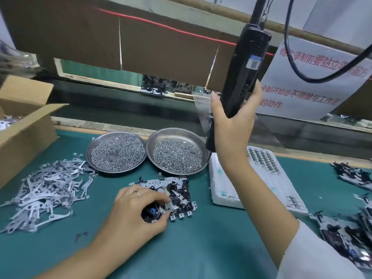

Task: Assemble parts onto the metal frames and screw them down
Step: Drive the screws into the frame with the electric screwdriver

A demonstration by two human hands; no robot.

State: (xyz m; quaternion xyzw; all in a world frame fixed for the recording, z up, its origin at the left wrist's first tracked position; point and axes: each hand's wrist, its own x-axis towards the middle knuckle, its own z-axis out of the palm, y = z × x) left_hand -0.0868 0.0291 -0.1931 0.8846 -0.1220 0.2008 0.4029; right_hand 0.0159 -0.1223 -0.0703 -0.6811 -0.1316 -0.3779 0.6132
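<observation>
A metal frame (161, 183) with black parts lies flat on the green mat in the middle. My left hand (138, 210) rests on its near left corner, fingers curled round the frame's edge and a small clear part. My right hand (231, 121) is raised above the table and grips a black electric screwdriver (245, 63) that hangs from a cable overhead. Two round steel dishes of screws (116, 151) (177, 153) sit just behind the frame. A heap of flat metal levers (46, 188) lies to the left.
An open cardboard box (24, 125) stands at the far left. A white foam tray (267, 178) of small parts lies right of the dishes. More assembled frames (350, 234) pile up at the right edge. A conveyor channel (141, 105) runs behind the mat.
</observation>
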